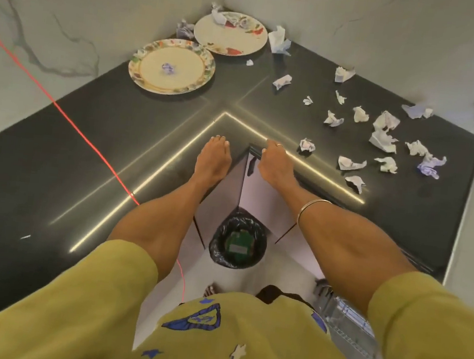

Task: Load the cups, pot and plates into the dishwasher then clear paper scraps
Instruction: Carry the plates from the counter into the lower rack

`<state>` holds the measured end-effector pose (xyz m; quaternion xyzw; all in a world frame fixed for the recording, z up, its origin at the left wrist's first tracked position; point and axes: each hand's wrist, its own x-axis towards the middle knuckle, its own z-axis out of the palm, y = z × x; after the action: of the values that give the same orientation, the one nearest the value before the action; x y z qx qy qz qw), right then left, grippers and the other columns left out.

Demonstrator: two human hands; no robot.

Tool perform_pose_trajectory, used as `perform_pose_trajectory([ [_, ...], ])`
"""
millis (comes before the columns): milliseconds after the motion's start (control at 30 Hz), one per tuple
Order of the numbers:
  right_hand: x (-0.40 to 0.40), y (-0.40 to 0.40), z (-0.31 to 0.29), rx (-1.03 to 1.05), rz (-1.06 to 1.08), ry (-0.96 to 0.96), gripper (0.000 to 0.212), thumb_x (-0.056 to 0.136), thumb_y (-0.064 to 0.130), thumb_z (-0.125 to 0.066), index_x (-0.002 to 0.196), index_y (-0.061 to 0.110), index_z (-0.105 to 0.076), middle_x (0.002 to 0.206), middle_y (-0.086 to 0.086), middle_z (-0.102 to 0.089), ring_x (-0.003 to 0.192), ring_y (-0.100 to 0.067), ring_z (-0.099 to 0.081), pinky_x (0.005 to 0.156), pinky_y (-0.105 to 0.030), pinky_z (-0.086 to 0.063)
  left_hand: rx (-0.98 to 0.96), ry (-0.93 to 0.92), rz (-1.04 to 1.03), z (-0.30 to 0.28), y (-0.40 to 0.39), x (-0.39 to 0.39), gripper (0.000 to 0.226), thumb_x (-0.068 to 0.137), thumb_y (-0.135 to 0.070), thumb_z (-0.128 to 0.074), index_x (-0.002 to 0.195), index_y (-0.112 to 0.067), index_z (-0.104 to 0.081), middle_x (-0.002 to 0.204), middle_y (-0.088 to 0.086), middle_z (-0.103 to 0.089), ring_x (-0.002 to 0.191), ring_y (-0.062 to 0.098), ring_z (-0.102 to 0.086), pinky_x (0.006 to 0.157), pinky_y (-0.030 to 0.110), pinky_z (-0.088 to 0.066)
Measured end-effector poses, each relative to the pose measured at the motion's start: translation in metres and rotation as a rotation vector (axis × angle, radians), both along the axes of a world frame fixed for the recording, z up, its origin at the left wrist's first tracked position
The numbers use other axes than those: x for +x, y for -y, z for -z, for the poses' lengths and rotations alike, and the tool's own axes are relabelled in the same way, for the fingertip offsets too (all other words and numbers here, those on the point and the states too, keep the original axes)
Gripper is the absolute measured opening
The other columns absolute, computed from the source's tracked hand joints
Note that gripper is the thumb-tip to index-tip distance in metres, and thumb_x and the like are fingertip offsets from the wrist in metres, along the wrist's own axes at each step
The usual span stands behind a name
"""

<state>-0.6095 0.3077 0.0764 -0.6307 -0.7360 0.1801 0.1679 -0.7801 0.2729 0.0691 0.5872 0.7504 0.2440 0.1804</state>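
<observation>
Right now, hands: you are resting both of them on the inner corner of the dark counter (87, 140).
Left hand (214, 159): it is lying flat, palm down, fingers straight and together, gripping nothing.
Right hand (275, 165): it is sitting on the counter edge with fingers curling over the lip — whether they are clasping the edge I cannot tell; a ring is showing on one finger and a thin bangle (311, 209) on the wrist.
Near plate (172, 67): it is sitting on the counter well ahead of your left hand, carrying one small crumpled scrap (169, 68) at its middle.
Far plate (230, 33): it is lying just behind the near plate in the wall corner, holding crumpled paper along its far rim.
Paper scraps (383, 136): they are lying scattered over the counter ahead and to the right of your right hand — several near the wall.
Bin (238, 239): it is standing on the floor below the corner, between your forearms, lined with a black bag.
Red cord (61, 111): it is running diagonally across the counter on your left.
</observation>
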Motion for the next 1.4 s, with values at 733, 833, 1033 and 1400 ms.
perform_pose_trajectory([
  [733, -0.035, -0.257, 0.014, 0.012, -0.282, 0.149, 0.058, 0.102, 0.020, -0.037, 0.152, -0.004, -0.021, 0.159, -0.020, -0.024, 0.148, -0.035, -0.018, 0.121, -0.044, -0.020, -0.067, -0.167, -0.182, 0.016, -0.179, -0.039, 0.056, 0.105, -0.031, -0.028, 0.154, -0.005, -0.023, 0.164, 0.013, -0.011, 0.152, 0.027, -0.007, 0.124, 0.040, -0.006],
  [833, -0.044, -0.276, 0.010, -0.027, -0.264, 0.122, 0.061, 0.103, 0.026, -0.038, 0.153, -0.002, -0.018, 0.161, -0.018, -0.020, 0.150, -0.033, -0.013, 0.122, -0.045, -0.017, -0.085, -0.146, -0.186, 0.017, -0.200, -0.053, 0.058, 0.105, -0.033, -0.028, 0.154, -0.003, -0.021, 0.163, 0.015, -0.013, 0.152, 0.026, -0.008, 0.124, 0.040, -0.005],
  [1033, -0.067, -0.321, 0.002, -0.089, -0.282, 0.115, 0.069, 0.103, 0.037, -0.037, 0.156, 0.001, -0.013, 0.164, -0.015, -0.010, 0.152, -0.030, -0.006, 0.124, -0.044, -0.011, -0.097, -0.129, -0.178, 0.010, -0.244, -0.076, 0.061, 0.105, -0.033, -0.029, 0.155, -0.002, -0.014, 0.164, 0.015, -0.008, 0.152, 0.027, -0.003, 0.124, 0.040, -0.001],
  [1400, -0.110, -0.419, 0.001, -0.147, -0.251, 0.020, 0.064, 0.102, 0.029, -0.041, 0.155, 0.003, -0.016, 0.164, -0.012, -0.013, 0.152, -0.030, -0.010, 0.121, -0.045, -0.021, -0.201, -0.134, -0.174, 0.033, -0.308, -0.111, 0.073, 0.100, -0.043, -0.039, 0.156, -0.006, -0.009, 0.165, 0.012, -0.001, 0.152, 0.028, 0.004, 0.124, 0.042, -0.001],
])
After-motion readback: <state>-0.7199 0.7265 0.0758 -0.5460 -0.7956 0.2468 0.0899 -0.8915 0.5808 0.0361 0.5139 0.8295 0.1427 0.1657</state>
